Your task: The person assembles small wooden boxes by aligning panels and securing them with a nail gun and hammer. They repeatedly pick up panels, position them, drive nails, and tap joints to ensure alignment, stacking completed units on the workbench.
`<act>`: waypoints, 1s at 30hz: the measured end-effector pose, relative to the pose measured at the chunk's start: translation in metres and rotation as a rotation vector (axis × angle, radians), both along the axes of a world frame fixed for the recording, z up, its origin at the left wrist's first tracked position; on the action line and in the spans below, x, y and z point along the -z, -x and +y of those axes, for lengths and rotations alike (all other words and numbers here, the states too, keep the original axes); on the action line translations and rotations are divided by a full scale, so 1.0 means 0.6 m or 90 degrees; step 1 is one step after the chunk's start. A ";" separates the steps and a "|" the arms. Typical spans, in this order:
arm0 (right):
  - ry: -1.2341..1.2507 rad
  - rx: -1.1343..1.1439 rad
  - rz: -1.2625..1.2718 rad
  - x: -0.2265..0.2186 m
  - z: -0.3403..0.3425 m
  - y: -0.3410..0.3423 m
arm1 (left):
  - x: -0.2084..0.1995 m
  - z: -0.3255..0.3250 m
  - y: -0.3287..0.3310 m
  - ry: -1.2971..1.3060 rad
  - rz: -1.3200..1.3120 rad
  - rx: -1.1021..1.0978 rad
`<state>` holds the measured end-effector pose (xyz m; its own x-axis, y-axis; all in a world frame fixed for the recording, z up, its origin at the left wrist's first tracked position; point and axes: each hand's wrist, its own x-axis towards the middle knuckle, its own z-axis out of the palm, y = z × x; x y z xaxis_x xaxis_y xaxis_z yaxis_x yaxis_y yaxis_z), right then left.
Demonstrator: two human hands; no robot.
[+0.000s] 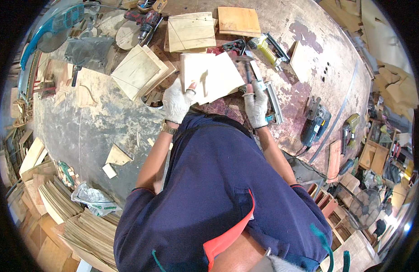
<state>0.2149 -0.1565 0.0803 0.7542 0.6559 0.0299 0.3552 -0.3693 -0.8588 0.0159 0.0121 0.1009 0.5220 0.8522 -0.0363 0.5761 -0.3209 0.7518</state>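
Both my hands wear whitish knit gloves with bare fingertips. My left hand (pixel 177 102) is closed on the lower left edge of a pale wooden panel (pixel 222 77), its thumb lying on the front face. Joined to that panel at the left is a narrower upright board (pixel 188 68); how they are fixed cannot be made out. In my right hand (pixel 256 105) is a hammer (pixel 248 70), gripped by its handle with the head pointing away from me, just right of the panel. A silver and teal nail gun (pixel 274 102) lies beside that hand, partly hidden.
Stacked wooden panels (pixel 139 75) lie left of the work, with more behind (pixel 191 31). A cordless drill (pixel 148 22), a yellow-green nail gun (pixel 266 51) and a jigsaw (pixel 316 123) rest on the table. A blue circular-bladed saw (pixel 55 31) stands far left.
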 end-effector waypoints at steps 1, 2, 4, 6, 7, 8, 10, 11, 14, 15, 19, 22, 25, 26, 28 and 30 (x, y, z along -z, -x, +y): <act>-0.025 0.023 0.011 -0.008 -0.001 -0.007 | -0.006 0.000 0.000 -0.104 0.043 0.035; -0.026 0.019 -0.003 -0.022 -0.004 -0.011 | -0.008 0.000 0.000 -0.207 0.086 0.071; -0.003 0.045 -0.011 -0.016 -0.011 -0.020 | -0.010 -0.001 0.003 -0.387 0.126 0.169; 0.017 0.006 -0.025 -0.009 -0.011 -0.022 | 0.045 0.008 0.010 -0.480 0.120 0.264; 0.014 -0.030 -0.043 -0.022 -0.002 -0.018 | 0.082 0.011 0.014 -0.526 0.117 0.312; 0.014 -0.065 -0.060 -0.034 0.006 -0.014 | 0.104 0.009 0.018 -0.533 0.139 0.365; 0.085 -0.112 -0.036 -0.052 0.017 -0.010 | 0.135 0.004 0.030 -0.538 0.095 0.375; 0.102 -0.130 -0.017 -0.055 0.024 -0.008 | 0.146 0.002 0.034 -0.541 0.073 0.380; 0.091 -0.133 -0.005 -0.028 0.038 0.002 | 0.160 0.002 0.035 -0.535 0.063 0.375; 0.069 -0.131 0.047 -0.016 0.040 0.013 | 0.162 0.002 0.035 -0.534 0.054 0.375; 0.171 -0.290 0.018 0.024 0.058 -0.009 | 0.164 0.003 0.040 -0.549 0.072 0.393; 0.159 -0.210 0.058 -0.048 0.077 0.009 | 0.157 0.007 0.043 -0.556 0.014 0.369; 0.082 -0.297 -0.041 0.077 0.053 -0.011 | 0.162 0.005 0.035 -0.550 0.046 0.361; 0.224 -0.354 -0.030 0.012 0.062 -0.004 | 0.165 0.003 0.040 -0.551 0.055 0.352; 0.200 -0.356 -0.054 -0.022 0.071 0.008 | 0.166 0.001 0.046 -0.572 0.044 0.341; 0.182 -0.353 -0.086 -0.018 0.065 0.013 | 0.161 -0.003 0.046 -0.542 0.059 0.354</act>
<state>0.2069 -0.1174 0.0914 0.3027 0.9437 -0.1335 0.6572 -0.3081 -0.6878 -0.0116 0.0104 0.0041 0.8778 0.2511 0.4080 0.2261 -0.9679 0.1093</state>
